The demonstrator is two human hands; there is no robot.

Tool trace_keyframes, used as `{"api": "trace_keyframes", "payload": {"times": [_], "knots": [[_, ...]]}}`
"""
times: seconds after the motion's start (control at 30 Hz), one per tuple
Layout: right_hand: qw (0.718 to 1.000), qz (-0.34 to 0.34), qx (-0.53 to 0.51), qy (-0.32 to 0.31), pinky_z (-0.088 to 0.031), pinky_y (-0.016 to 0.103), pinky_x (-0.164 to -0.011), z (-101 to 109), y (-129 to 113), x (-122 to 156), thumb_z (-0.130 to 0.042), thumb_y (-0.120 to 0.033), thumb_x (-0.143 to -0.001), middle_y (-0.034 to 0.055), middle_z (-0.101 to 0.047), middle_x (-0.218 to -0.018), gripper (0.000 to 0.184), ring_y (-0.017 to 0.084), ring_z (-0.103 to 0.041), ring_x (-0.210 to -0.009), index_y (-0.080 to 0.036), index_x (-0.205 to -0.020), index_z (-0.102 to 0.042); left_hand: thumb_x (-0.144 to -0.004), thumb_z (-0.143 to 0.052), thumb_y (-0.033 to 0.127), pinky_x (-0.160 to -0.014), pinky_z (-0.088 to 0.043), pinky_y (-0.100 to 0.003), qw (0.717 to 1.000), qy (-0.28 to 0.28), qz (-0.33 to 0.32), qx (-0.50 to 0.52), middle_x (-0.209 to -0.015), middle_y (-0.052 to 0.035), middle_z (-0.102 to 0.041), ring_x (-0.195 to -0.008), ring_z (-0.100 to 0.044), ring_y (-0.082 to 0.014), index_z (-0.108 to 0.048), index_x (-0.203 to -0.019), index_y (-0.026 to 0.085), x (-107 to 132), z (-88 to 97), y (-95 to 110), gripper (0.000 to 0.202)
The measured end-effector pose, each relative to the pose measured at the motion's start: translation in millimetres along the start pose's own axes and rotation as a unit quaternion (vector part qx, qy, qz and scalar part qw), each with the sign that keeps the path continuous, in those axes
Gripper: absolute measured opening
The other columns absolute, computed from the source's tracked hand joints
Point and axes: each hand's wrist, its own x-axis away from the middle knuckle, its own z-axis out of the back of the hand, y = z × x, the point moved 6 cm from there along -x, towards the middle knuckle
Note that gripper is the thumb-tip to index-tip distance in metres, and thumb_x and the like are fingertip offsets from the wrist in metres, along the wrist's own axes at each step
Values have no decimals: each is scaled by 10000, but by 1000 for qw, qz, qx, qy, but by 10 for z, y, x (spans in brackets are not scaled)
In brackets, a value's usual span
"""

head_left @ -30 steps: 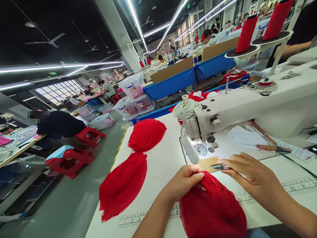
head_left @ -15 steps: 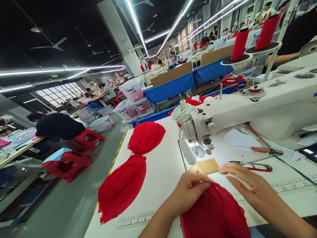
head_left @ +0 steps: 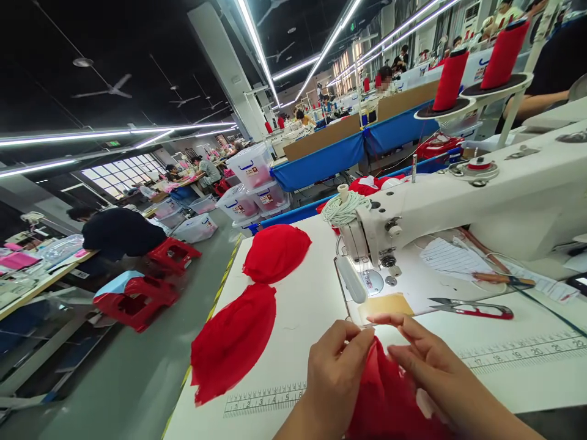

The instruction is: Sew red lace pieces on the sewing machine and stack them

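Note:
Both my hands hold a piece of red fabric [head_left: 385,397] at the near edge of the white sewing table [head_left: 302,305]. My left hand [head_left: 334,373] pinches its top edge with closed fingers. My right hand [head_left: 426,366] grips the fabric beside it, fingertips almost touching the left ones. Just beyond them lie a tan card [head_left: 385,304] and the needle area of a white sewing machine [head_left: 458,195]. Red-handled thread snips [head_left: 472,307] rest on the table to the right, apart from my right hand.
Two red fabric pieces [head_left: 233,339] [head_left: 276,252] lie on the table's left side. A coil of white cord [head_left: 343,208] and red thread cones [head_left: 452,70] sit on the machine. Red stools [head_left: 137,296], plastic bins [head_left: 250,162] and seated workers fill the aisle at left.
My right hand put down the thread snips on the table, then moved left to the fabric. Both hands have drawn together on the red piece.

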Motion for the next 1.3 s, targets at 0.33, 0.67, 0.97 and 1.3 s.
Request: {"api": "trace_keyframes", "payload": {"times": [0.33, 0.67, 0.97, 1.3], "knots": [[942, 250, 181, 132, -386, 210, -484, 7, -512, 87, -605, -355, -817, -32, -529, -668, 168, 104, -462, -535, -239, -701, -573, -872, -506, 74, -554, -480, -173, 995, 61, 49, 68, -880, -26, -577, -744, -607, -112, -594, -878, 202, 39, 177, -2, 156], [975, 160, 151, -32, -358, 216, -517, -47, -449, 98, -588, -437, -838, -55, -438, -636, 283, 103, -381, -556, -221, -699, -468, -701, -766, 389, -539, -327, -195, 762, -275, 429, 400, -631, 62, -452, -584, -400, -73, -582, -885, 160, 37, -63, -128, 346], [974, 79, 45, -206, -414, 277, -679, -152, -324, 168, -617, -592, -765, -2, -513, -809, 406, 164, -503, -752, -206, -709, -502, -739, -651, 242, -510, -284, -228, 791, -302, 428, 317, -539, 56, -471, -537, -405, -92, -623, -763, 159, -45, 11, -163, 91], [989, 68, 84, 100, -445, 257, -592, 10, -67, 152, -599, -538, -781, -24, -591, -689, 312, 161, -546, -641, -233, -757, -540, -769, -616, 369, -526, -284, -229, 811, -264, 438, 284, -592, 45, -470, -559, -392, -97, -577, -720, 170, 34, -114, -342, 209]]}}
